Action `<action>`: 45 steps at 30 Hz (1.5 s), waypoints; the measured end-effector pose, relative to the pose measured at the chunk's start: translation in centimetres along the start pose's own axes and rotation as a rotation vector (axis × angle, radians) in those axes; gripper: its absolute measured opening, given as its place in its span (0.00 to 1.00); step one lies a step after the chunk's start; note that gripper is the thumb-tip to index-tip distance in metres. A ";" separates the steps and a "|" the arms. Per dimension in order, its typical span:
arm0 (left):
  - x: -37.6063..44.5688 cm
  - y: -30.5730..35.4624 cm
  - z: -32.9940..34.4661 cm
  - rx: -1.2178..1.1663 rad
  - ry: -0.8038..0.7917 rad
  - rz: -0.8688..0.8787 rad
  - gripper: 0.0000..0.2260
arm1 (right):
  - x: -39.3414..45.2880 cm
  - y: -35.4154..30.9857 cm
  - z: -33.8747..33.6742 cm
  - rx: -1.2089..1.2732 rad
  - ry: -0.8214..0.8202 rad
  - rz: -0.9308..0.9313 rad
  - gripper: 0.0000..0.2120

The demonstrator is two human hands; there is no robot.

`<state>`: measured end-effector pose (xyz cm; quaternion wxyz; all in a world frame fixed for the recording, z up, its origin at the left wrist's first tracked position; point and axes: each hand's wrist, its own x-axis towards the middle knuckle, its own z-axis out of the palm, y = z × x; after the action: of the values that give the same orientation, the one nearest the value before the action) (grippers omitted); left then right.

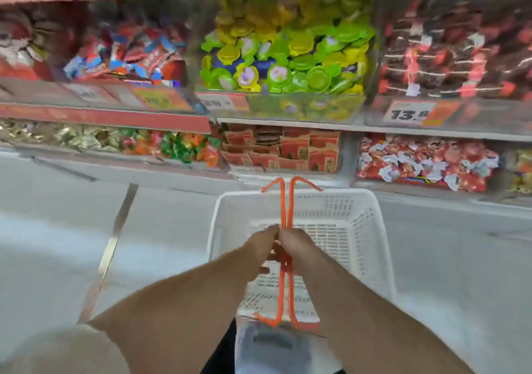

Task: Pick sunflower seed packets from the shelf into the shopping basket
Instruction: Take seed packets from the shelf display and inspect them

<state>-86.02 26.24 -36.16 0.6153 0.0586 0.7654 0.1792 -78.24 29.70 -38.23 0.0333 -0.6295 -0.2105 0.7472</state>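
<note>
- My left hand, just left of centre in the lower half of the frame, has its fingers curled round the orange handles of the basket; it is pressed against my other hand.
- My right hand, touching it on the right, grips the same two handles, so neither hand is free to pick anything.
- The white basket hangs below both hands at lower centre, its long axis running away from me toward the shelf; nothing shows in it.
- The shelf fills the top of the frame, ahead of and above my hands. I cannot tell which goods are the seed packets: the picture is blurred.
- Left to right on it: red and blue wrappers upper left, green and yellow cups upper centre, dark bags upper right; beneath, red boxes straight beyond the basket.
- I judge one hand must let go first; both sit equally near the shelf, and nothing stands between.
</note>
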 end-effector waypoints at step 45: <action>36.1 -2.2 -5.7 1.047 0.150 0.611 0.16 | 31.2 5.6 -4.4 -1.269 0.451 -0.437 0.12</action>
<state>-99.76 34.25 -69.13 0.3699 0.5573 0.7417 -0.0490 -79.18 35.62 -69.63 -0.1482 -0.6102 -0.7148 0.3078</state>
